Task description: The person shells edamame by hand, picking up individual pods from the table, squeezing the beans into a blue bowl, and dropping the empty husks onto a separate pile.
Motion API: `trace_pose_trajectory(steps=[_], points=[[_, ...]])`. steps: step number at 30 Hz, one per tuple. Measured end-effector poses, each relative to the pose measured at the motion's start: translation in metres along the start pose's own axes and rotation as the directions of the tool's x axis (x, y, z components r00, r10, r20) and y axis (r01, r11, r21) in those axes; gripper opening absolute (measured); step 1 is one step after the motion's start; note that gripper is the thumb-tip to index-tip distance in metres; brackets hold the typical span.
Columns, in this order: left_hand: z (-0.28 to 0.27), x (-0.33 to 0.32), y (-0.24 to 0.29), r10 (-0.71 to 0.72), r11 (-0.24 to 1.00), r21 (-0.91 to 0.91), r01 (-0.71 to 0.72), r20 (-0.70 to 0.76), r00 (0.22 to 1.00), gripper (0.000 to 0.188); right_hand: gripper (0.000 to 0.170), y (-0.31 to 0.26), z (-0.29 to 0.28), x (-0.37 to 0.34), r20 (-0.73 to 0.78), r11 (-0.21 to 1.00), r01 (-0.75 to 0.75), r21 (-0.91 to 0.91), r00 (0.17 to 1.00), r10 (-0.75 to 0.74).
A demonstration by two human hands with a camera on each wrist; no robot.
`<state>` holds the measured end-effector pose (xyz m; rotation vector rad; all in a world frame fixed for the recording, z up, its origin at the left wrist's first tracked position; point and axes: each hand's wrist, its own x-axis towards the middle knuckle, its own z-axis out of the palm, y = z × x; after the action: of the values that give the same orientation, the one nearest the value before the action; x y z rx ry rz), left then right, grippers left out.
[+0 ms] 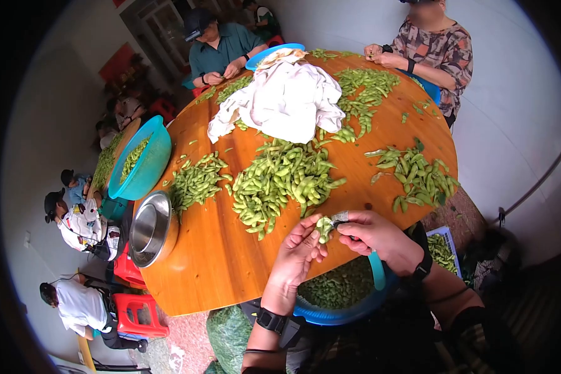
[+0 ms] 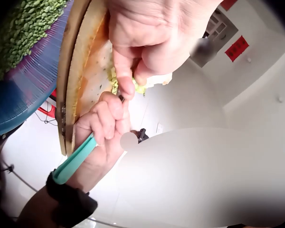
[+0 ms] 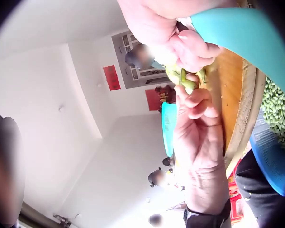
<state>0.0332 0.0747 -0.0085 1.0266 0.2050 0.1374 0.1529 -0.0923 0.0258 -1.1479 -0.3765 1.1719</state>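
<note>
My left hand [image 1: 295,250] pinches green soybean pods [image 1: 323,229] between thumb and fingers, over the near edge of the wooden table. My right hand [image 1: 380,238] meets it from the right, its fingertips right at the pods. It grips a tool with a curved teal handle [image 1: 377,270], which sticks out below the palm; the working end is mostly hidden by the fingers. Grey wrapping [image 1: 340,217] shows at the right fingertips. In the right wrist view, the pods [image 3: 186,80] sit between both hands' fingertips. Beyond the hands lies a large heap of pods [image 1: 280,181].
Below the table edge stands a blue basin [image 1: 330,319] of shelled beans. Smaller pod heaps [image 1: 417,177], a white cloth [image 1: 287,100], a metal bowl [image 1: 144,218] and a teal tub [image 1: 159,149] surround the workspace. Two people [image 1: 221,53] sit working across the table.
</note>
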Motion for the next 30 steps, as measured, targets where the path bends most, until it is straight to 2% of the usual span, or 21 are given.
trace_pose_trajectory(steps=[1, 2, 3, 4, 6, 7, 9, 10, 12, 13, 14, 16, 19, 20, 21, 23, 24, 26, 27, 28, 30], points=[[-0.002, 0.001, -0.002, -0.021, 1.0, -0.005, 0.021, 0.001, 1.0, 0.037, 0.01, 0.003, 0.002, 0.002, 0.005, 1.0, 0.0, -0.005, 1.0, 0.0], [-0.003, 0.003, -0.003, -0.041, 0.999, -0.009, 0.041, 0.004, 0.999, 0.036, 0.01, 0.011, 0.003, 0.005, -0.05, 0.985, 0.085, -0.15, 0.994, -0.093], [0.003, 0.004, -0.008, 0.002, 0.996, 0.094, 0.002, -0.043, 0.999, 0.034, 0.011, 0.018, 0.005, 0.009, -0.091, 0.942, 0.159, -0.295, 0.977, -0.194], [0.012, 0.005, -0.015, 0.082, 0.95, 0.308, -0.053, -0.083, 0.993, 0.034, 0.011, 0.021, 0.008, 0.01, -0.111, 0.887, 0.224, -0.404, 0.95, -0.291], [0.028, -0.001, -0.018, 0.272, 0.749, 0.646, -0.15, -0.092, 0.958, 0.03, 0.014, 0.015, 0.021, -0.001, -0.1, 0.772, 0.322, -0.548, 0.891, -0.443], [0.028, 0.001, -0.023, 0.275, 0.749, 0.645, -0.153, -0.091, 0.957, 0.03, 0.016, 0.021, 0.02, -0.001, -0.098, 0.762, 0.329, -0.558, 0.886, -0.454], [0.026, 0.007, -0.029, 0.387, 0.736, 0.636, -0.231, -0.115, 0.915, 0.028, 0.021, 0.026, 0.023, -0.001, -0.066, 0.753, 0.397, -0.525, 0.863, -0.501], [0.028, 0.007, -0.029, 0.394, 0.735, 0.636, -0.235, -0.119, 0.911, 0.028, 0.021, 0.028, 0.022, 0.0, -0.057, 0.75, 0.4, -0.527, 0.863, -0.501], [0.032, 0.005, -0.025, 0.334, 0.827, 0.523, -0.206, -0.162, 0.928, 0.026, 0.019, 0.032, 0.018, 0.003, -0.132, 0.893, 0.298, -0.338, 0.924, -0.358], [0.031, 0.005, -0.023, 0.341, 0.825, 0.526, -0.209, -0.168, 0.925, 0.026, 0.016, 0.032, 0.017, 0.004, -0.133, 0.923, 0.27, -0.274, 0.94, -0.315], [0.03, 0.003, -0.023, 0.321, 0.824, 0.537, -0.182, -0.177, 0.93, 0.026, 0.016, 0.033, 0.017, 0.006, -0.127, 0.923, 0.271, -0.274, 0.941, -0.314], [0.027, 0.002, -0.024, 0.297, 0.823, 0.547, -0.152, -0.188, 0.936, 0.027, 0.013, 0.039, 0.015, 0.012, -0.124, 0.871, 0.301, -0.388, 0.919, -0.373], [0.022, 0.003, -0.025, 0.294, 0.868, 0.466, -0.169, -0.211, 0.932, 0.026, 0.012, 0.036, 0.017, 0.015, -0.154, 0.921, 0.231, -0.314, 0.945, -0.29], [0.023, 0.002, -0.022, 0.265, 0.93, 0.324, -0.176, -0.257, 0.929, 0.026, 0.012, 0.035, 0.018, 0.015, -0.151, 0.921, 0.231, -0.315, 0.946, -0.289], [0.022, 0.001, -0.02, 0.231, 0.967, 0.176, -0.184, -0.297, 0.927, 0.026, 0.011, 0.033, 0.018, 0.016, -0.174, 0.953, 0.215, -0.214, 0.951, -0.254], [0.022, 0.002, -0.02, 0.238, 0.967, 0.172, -0.19, -0.325, 0.915, 0.026, 0.01, 0.029, 0.018, 0.016, -0.194, 0.979, 0.199, -0.044, 0.96, -0.204], [0.022, 0.003, -0.021, 0.238, 0.968, 0.162, -0.192, -0.352, 0.905, 0.026, 0.01, 0.029, 0.017, 0.014, -0.192, 0.979, 0.2, -0.044, 0.96, -0.205], [0.021, 0.003, -0.019, 0.234, 0.971, 0.119, -0.206, -0.31, 0.921, 0.026, 0.01, 0.029, 0.014, 0.011, -0.175, 0.978, 0.207, -0.014, 0.963, -0.207], [0.027, 0.004, -0.014, 0.22, 0.975, 0.046, -0.217, -0.328, 0.919, 0.026, 0.01, 0.029, 0.012, 0.009, -0.176, 0.978, 0.207, -0.016, 0.962, -0.207], [0.029, 0.004, -0.012, 0.206, 0.973, -0.027, -0.229, -0.345, 0.916, 0.027, 0.01, 0.029, 0.011, 0.007, -0.231, 0.967, 0.249, -0.049, 0.939, -0.254], [0.021, 0.005, -0.01, 0.215, 0.97, -0.049, -0.24, -0.296, 0.931, 0.028, 0.01, 0.021, 0.009, 0.004, -0.336, 0.943, 0.286, -0.17, 0.883, -0.328]])
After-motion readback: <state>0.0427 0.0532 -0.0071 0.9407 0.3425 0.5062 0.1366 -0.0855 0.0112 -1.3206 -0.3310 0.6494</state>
